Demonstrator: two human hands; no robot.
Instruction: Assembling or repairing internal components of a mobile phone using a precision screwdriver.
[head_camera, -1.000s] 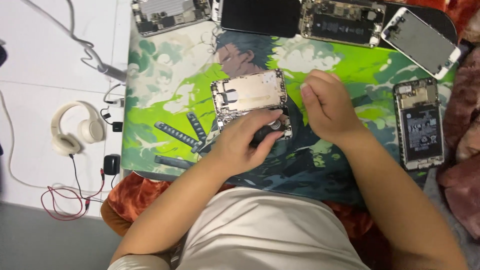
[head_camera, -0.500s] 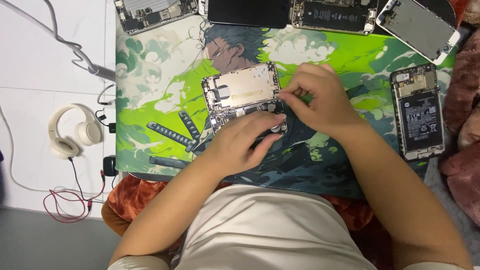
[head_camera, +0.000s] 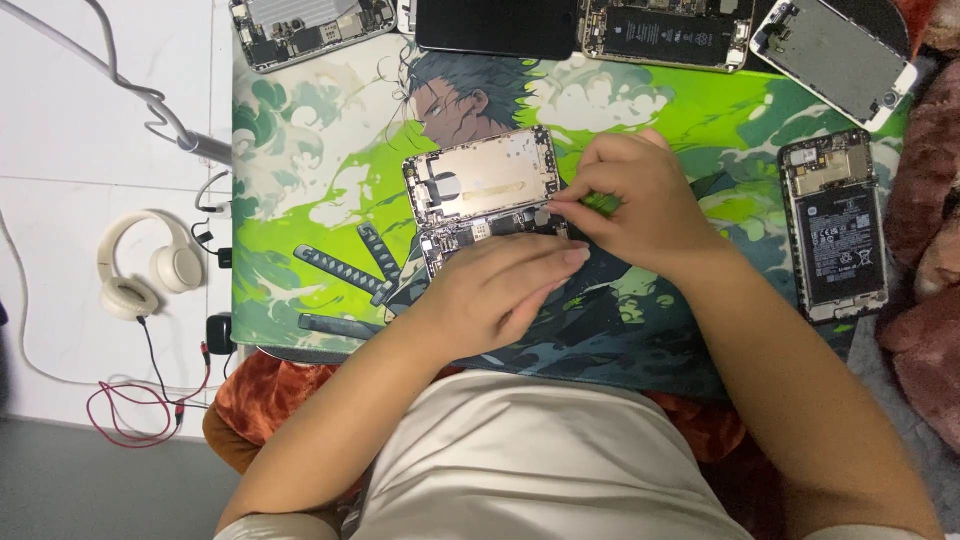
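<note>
Hands (head_camera: 500, 285) (head_camera: 630, 200) crowd opened phone's (head_camera: 480, 180) right edge on mat (head_camera: 300, 160).

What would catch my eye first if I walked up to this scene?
Likely the bright green illustrated mat, with an opened phone at its middle under the left hand and right hand. More stripped phones line the mat's far edge, another lies at the right, and white headphones sit on the floor at left.

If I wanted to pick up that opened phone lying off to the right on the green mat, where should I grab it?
By its two long edges, from above. The opened phone lies flat on the mat with battery and circuitry facing up, so pinching the thin side rims likely avoids touching them. It lies apart from the right hand, with free space around it.
</note>
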